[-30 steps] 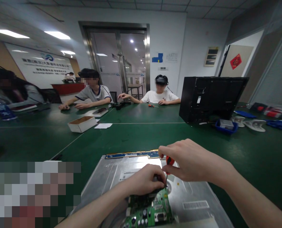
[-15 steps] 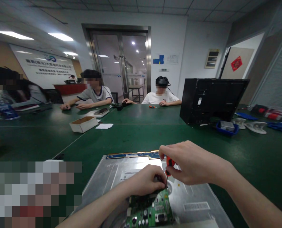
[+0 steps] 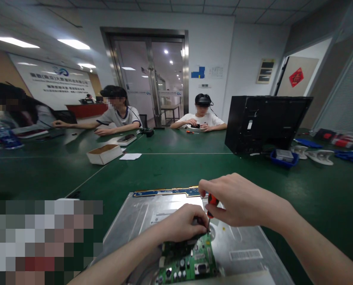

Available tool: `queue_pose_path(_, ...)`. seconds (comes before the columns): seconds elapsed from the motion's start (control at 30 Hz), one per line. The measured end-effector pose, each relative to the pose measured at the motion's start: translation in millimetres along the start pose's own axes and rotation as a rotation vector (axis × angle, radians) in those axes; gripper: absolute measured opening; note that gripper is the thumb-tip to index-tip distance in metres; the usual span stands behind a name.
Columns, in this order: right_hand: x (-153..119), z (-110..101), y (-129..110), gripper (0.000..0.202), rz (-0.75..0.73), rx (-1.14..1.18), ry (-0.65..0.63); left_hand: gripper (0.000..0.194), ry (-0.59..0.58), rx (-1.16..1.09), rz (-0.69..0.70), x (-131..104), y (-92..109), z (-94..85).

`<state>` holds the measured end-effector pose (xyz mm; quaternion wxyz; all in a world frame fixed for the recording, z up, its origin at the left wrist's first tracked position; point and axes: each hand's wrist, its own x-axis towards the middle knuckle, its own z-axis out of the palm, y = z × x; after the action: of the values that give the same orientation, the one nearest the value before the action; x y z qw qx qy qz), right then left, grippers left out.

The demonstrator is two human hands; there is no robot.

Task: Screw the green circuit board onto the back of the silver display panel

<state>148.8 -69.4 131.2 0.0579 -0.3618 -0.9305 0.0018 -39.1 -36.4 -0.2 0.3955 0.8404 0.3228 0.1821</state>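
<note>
My right hand (image 3: pixel 238 202) is closed around a red and black screwdriver (image 3: pixel 212 201), whose shaft points down to the upper right corner of a green circuit board (image 3: pixel 191 261). Close beside the tip, my left hand (image 3: pixel 184 223) has its fingers bent together at the board's top edge; what they hold, if anything, is hidden. The board lies on a large silvery metal panel (image 3: pixel 244 241) with a barcode label. Along the panel's far edge runs a narrow blue circuit strip (image 3: pixel 164 192).
A black monitor (image 3: pixel 268 122) stands at the right behind a blue tray (image 3: pixel 284 158) of parts. An open white box (image 3: pixel 104 154) and a paper (image 3: pixel 130 156) lie left of centre. Several people sit around the green table (image 3: pixel 176 168).
My hands and the screwdriver have kept nearly the same pose at the board. Across the table, one person's arm has reached out left and another's hands have come together.
</note>
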Motion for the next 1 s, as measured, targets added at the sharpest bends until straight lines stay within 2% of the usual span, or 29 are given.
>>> queue_pose_path(0.1,-2.7,-3.0,-1.4,0.023,-0.034,0.034,-0.014,0.017,-0.002,0.0,-0.015,-0.1,-1.0,0.3)
queue_pose_path(0.23,-1.4,-3.2,-1.6,0.013,-0.002,0.005,-0.022,0.015,-0.002,-0.031,-0.017,-0.3,2.3,-0.4)
queue_pose_path(0.4,2.6,-1.2,0.6,0.021,0.024,-0.044,-0.024,0.017,-0.01,-0.042,-0.014,0.1,4.7,-0.9)
queue_pose_path(0.53,1.0,-1.7,-0.2,0.01,0.02,-0.031,-0.016,0.015,-0.006,-0.011,0.0,0.1,2.3,-0.9)
queue_pose_path(0.7,-2.0,-2.6,-2.8,0.017,-0.022,0.018,0.0,0.016,0.003,0.004,0.002,-0.4,-0.5,-0.4)
queue_pose_path(0.83,0.1,-2.0,-2.1,0.01,0.003,0.004,-0.013,0.014,0.002,-0.014,-0.003,-0.3,1.2,-0.5)
queue_pose_path(1.0,3.2,0.1,-0.2,0.022,0.017,-0.055,-0.005,0.014,0.001,-0.01,0.009,0.0,4.0,-1.4)
